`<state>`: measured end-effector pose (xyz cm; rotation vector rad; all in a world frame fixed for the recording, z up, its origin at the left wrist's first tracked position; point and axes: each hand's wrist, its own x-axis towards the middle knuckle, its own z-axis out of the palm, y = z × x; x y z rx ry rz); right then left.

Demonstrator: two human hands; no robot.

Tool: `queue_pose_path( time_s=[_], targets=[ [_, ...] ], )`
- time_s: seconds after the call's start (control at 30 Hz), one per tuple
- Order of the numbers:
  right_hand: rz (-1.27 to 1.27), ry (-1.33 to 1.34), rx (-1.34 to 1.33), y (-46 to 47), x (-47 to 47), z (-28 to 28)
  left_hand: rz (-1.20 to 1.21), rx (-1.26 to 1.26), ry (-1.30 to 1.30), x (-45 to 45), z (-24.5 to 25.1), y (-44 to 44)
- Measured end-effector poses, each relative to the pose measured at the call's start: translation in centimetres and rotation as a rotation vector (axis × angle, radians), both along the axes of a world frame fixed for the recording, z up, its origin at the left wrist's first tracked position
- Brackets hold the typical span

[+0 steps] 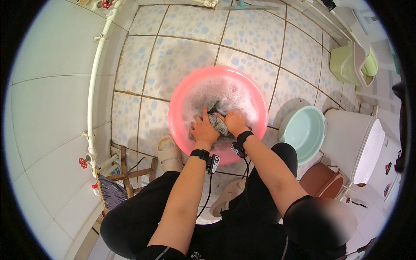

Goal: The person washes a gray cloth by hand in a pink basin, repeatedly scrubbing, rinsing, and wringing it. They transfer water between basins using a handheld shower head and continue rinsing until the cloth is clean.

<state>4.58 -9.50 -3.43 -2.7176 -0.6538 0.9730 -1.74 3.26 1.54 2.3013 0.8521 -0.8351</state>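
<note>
Before me a pink plastic basin [175, 107] stands on the floor, holding sudsy water [227, 89] with white foam on it. A wet grey knitted cloth [218, 124] lies bunched in the middle, partly under the foam. My left hand [206, 130] rests palm down on the cloth, fingers spread over its left part. On the other side, my right hand [235, 122] is closed on the cloth, its thumb toward the left hand; some of its fingers are hidden by foam. Both wrists wear black straps with small cabled devices.
A pale blue basin [304, 133] stands to the right, near a white toilet [347, 143] and a brown bucket [320, 182]. Further off is a green waste bin [346, 65]. At left are a wooden stool [128, 177] and a white wall pipe [95, 81]. A squeegee [242, 6] lies at the far edge.
</note>
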Motion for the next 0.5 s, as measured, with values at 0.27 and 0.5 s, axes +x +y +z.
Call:
queue_pose_path(
  time_s=[0.27, 0.5],
  targets=[
    [0.139, 0.113, -0.128, -0.8, 0.4, -5.1, -0.131, 0.092, -0.154, 0.3, -4.6, 0.3],
    [-0.286, 0.22, 0.051, 1.4, 5.2, -4.9, 0.016, -0.099, -0.104, 3.9, -2.5, 2.2]
  ],
)
